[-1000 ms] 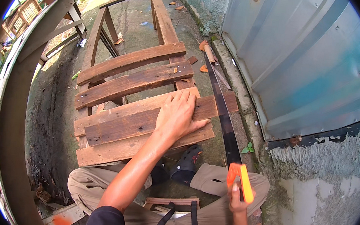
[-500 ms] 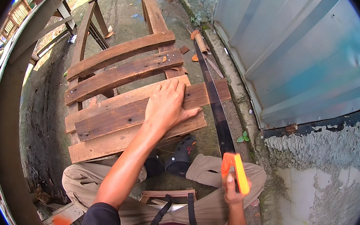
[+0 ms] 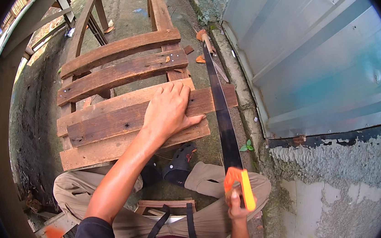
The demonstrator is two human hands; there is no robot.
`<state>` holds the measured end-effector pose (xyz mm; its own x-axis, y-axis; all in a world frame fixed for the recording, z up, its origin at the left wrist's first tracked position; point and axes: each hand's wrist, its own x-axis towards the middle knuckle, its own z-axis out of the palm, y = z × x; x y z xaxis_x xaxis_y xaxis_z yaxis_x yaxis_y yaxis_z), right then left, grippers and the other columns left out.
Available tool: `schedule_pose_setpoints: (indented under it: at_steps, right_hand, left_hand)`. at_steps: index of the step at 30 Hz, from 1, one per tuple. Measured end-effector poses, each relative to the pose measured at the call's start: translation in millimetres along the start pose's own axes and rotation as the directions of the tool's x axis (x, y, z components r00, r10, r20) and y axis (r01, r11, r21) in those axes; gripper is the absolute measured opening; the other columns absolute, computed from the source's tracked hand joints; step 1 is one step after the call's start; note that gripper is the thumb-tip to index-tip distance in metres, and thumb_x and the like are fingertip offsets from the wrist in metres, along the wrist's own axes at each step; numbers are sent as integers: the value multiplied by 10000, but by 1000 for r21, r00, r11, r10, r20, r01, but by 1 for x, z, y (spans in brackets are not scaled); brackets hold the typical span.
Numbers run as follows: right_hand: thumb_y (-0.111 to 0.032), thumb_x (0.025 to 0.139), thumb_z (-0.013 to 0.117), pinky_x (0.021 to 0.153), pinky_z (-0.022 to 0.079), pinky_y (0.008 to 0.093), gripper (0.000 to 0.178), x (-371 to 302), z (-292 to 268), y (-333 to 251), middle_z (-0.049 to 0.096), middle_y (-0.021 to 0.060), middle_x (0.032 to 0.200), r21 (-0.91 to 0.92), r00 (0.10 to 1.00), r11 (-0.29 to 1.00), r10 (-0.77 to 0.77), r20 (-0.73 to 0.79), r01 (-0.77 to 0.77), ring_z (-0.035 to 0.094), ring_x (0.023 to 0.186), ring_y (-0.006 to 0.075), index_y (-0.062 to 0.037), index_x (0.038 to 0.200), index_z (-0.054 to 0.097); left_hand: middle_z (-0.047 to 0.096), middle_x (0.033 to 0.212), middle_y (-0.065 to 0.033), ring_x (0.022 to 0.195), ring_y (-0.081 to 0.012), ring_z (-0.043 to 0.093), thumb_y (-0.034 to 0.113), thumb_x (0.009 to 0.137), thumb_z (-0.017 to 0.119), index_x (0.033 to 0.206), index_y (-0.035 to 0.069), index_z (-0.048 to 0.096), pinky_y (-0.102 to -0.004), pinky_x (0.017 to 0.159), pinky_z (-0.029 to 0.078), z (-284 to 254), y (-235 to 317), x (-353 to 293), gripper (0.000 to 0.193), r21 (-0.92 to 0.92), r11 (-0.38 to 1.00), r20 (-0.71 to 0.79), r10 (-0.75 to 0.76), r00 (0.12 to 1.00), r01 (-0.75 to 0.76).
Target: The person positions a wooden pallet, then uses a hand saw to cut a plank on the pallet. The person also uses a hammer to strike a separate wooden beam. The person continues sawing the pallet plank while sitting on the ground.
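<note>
Left hand lies flat, fingers close together and thumb apart, over the dark board, which rests on the slatted wooden frame; my right hand wraps the grip of the orange-handled handsaw, blade across the board near its right end. I judge this a crosscut; the next stroke calls for firm pinning.

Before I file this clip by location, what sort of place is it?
Probably an outdoor side passage: there's a corrugated metal panel, a weathered plaster wall and dry leaves on the ground.
</note>
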<state>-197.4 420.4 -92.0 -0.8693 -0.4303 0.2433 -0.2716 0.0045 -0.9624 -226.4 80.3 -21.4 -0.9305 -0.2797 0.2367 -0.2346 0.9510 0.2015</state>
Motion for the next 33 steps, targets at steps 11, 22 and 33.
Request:
schedule_pose_setpoints:
  at_steps: [11, 22, 33]
  right_hand:
    - [-60, 921, 664, 471, 377, 341, 143, 114, 58, -20, 527, 52, 596, -41, 998, 999, 12, 55, -10, 500, 451, 182, -10, 791, 629]
    - [-72, 1001, 582, 466, 376, 284, 215, 53, 5, -22, 484, -1, 572, -6, 997, 1000, 28, 68, -28, 443, 467, 97, -17, 795, 558]
    - [-90, 876, 665, 541, 515, 332, 226, -21, -36, -29, 681, 142, 717, -419, 980, 896, -75, 184, 147, 675, 557, 242, 91, 997, 727]
  left_hand:
    - [628, 1055, -150, 1098, -327, 616, 517, 720, 858, 1047, -15, 645, -430, 976, 504, 5, -3, 2, 660, -44, 999, -44, -19, 999, 17]
    - [640, 1117, -134, 1145, -305, 609, 564, 762, 818, 1112, -19, 645, -412, 991, 492, 4, 3, 2, 701, 73, 997, -12, 0, 1000, 1]
    - [658, 1068, -156, 1107, -322, 630, 557, 777, 817, 1121, -33, 636, -436, 991, 491, 2, -3, -5, 706, 50, 999, -14, -3, 1000, 4]
